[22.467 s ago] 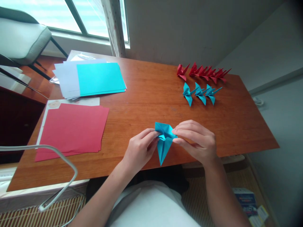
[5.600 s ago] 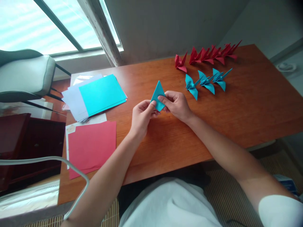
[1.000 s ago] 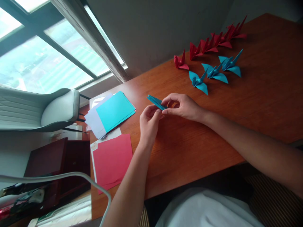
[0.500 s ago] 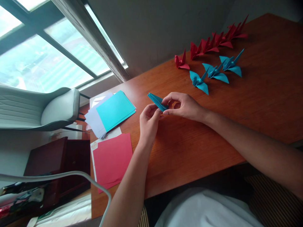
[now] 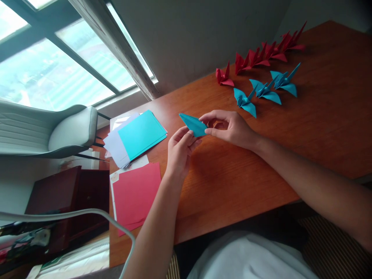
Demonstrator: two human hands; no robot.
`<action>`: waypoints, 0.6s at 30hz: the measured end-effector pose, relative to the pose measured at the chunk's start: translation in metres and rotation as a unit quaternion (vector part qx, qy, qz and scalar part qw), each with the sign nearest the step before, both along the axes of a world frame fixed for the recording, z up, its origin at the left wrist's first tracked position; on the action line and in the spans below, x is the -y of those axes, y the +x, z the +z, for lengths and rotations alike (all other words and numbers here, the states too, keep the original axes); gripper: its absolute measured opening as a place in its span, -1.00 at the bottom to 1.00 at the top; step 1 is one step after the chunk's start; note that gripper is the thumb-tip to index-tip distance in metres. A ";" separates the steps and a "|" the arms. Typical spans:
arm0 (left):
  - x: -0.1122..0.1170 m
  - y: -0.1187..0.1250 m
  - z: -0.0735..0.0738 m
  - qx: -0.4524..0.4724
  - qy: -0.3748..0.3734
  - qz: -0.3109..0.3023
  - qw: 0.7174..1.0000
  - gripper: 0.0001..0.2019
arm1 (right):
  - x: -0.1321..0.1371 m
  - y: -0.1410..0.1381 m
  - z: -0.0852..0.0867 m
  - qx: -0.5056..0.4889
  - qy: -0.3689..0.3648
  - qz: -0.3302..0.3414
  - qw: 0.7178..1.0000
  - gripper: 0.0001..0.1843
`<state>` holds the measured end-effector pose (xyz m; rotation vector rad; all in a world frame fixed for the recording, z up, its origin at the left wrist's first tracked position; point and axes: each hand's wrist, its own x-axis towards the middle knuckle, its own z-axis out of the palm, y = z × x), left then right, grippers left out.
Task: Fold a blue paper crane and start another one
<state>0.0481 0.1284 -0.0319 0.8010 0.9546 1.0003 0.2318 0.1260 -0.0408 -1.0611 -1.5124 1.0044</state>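
A half-folded blue paper piece [image 5: 192,124], long and pointed, is held above the wooden table [image 5: 232,170]. My left hand [image 5: 179,150] pinches its lower edge from below. My right hand [image 5: 229,128] pinches its right end between thumb and fingers. The point of the paper aims left, toward the window.
Three finished blue paper cranes [image 5: 263,91] stand in a row at the far right, with a row of red cranes [image 5: 258,56] behind them. A stack of blue and white sheets [image 5: 136,135] and a red stack [image 5: 135,195] lie at the left. A grey chair [image 5: 52,131] stands beyond the table.
Over the last second the folded blue piece has tipped flatter, showing more of its face, and both hands shifted slightly. Earlier it was held upright as a triangle.
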 end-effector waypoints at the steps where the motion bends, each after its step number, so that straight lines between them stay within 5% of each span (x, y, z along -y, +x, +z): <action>1: -0.001 -0.001 -0.001 0.001 -0.005 0.003 1.000 -0.77 | 0.000 0.000 0.000 -0.012 -0.011 -0.014 1.000 -0.71; 18: -0.002 0.000 0.000 0.012 -0.004 -0.014 1.000 -0.77 | -0.008 -0.002 -0.006 -0.124 -0.100 -0.045 0.986 -0.83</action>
